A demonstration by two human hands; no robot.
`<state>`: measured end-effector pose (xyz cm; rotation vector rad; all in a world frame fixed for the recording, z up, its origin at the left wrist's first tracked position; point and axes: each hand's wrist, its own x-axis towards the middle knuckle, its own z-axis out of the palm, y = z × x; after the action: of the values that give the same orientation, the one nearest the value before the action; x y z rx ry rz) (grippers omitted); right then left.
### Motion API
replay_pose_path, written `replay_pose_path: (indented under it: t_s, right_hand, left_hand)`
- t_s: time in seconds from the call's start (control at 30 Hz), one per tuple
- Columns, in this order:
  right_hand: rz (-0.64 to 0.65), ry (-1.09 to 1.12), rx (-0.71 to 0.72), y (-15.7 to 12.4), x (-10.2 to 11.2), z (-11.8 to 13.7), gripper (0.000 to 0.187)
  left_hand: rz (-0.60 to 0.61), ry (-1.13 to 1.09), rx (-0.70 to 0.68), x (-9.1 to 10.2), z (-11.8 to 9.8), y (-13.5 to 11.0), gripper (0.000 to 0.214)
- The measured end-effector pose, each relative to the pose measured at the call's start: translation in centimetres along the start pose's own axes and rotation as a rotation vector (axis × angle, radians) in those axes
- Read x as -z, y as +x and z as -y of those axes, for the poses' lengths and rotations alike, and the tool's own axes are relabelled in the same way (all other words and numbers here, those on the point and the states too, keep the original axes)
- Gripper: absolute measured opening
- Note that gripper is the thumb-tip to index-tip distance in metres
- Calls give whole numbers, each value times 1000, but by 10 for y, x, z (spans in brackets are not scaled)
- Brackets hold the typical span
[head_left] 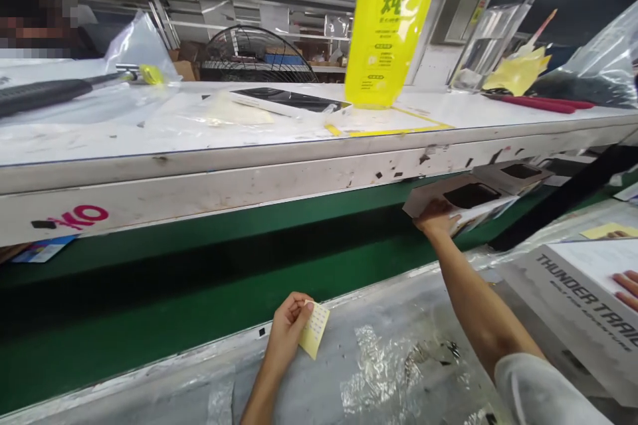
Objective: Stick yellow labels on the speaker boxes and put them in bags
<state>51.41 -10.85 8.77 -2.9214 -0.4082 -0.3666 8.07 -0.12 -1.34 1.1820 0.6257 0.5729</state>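
In the head view, the left hand (pixel 292 322) is closed around a small yellow sticker sheet (pixel 315 337). It pinches the sheet by its upper edge, probably so the sheet hangs clear of the near surface (pixel 319 392) and stays unbent. The right hand (pixel 438 216) is stretched far across the green belt (pixel 199 292), with its fingers closed on the near left corner of a cardboard tray (pixel 468 196) that has a dark cut-out. The tray lies at the far right of the belt, under the shelf, with another like it just beyond; the long reach looks forced by that spot.

The near surface is grey and scuffed, with crinkled clear film on it. At the near right a printed box (pixel 583 305) rests under another person's fingers (pixel 628 289). The white shelf (pixel 199 146) above the belt carries a yellow bottle (pixel 391 26) and red pens (pixel 538 103), and a fan (pixel 256 56) stands behind it. The room beyond is dim, with racks.
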Motion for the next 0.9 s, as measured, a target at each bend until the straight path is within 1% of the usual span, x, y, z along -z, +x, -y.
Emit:
replay_pose_path:
  t_s: [0.1,0.17,0.23,0.33,0.4,0.47,0.53,0.57,0.6,0.63,0.67,0.7,0.77,0.8,0.83,0.87,0.9]
  right_hand:
    - [4,-4,70,-20,1,16,78]
    - [3,12,153,-40,4,29,78]
    - [14,54,250,-67,7,45,78]
    - [65,176,419,-122,12,75,78]
    - [124,296,556,-163,18,96,76]
    - [214,449,718,-199,27,112,71]
    - [311,622,853,-219,37,120,62]
    - [345,707,884,-222,42,120,56]
    - [355,787,876,-219,46,116,50]
    - [338,859,824,-212,49,110,47]
    - [299,920,734,-202,50,102,48]
    - [247,970,618,-190,49,92,53]
    - [168,1041,364,-168,41,73,72]
    - [170,1070,259,-159,36,66,82]
    - [207,1101,181,-155,30,60,89]
    - [271,1136,130,-153,25,57,91]
    - [353,1173,101,-156,22,56,89]
  left_hand:
    - [1,-25,22,2,0,-1,42]
    - [5,-26,23,2,0,-2,40]
    - [8,-34,27,-1,-2,-3,39]
    - [-15,-147,47,-7,-7,-2,40]
    - [-88,-260,41,-9,-11,0,41]
    - [-202,-337,0,-7,-17,1,40]
    - [-338,-367,-69,1,-25,0,38]
    - [-410,-377,-108,6,-31,-1,36]
    - [-476,-382,-147,12,-37,-4,34]
    - [-527,-380,-179,19,-43,-8,32]
    - [-560,-371,-201,24,-50,-13,30]
    - [-573,-359,-213,29,-56,-18,28]
    - [-552,-320,-223,33,-64,-31,24]
    - [-529,-300,-223,33,-66,-37,22]
    - [-509,-285,-222,32,-66,-41,22]
    - [-495,-277,-222,30,-65,-45,22]
    - [-490,-274,-228,28,-64,-47,22]
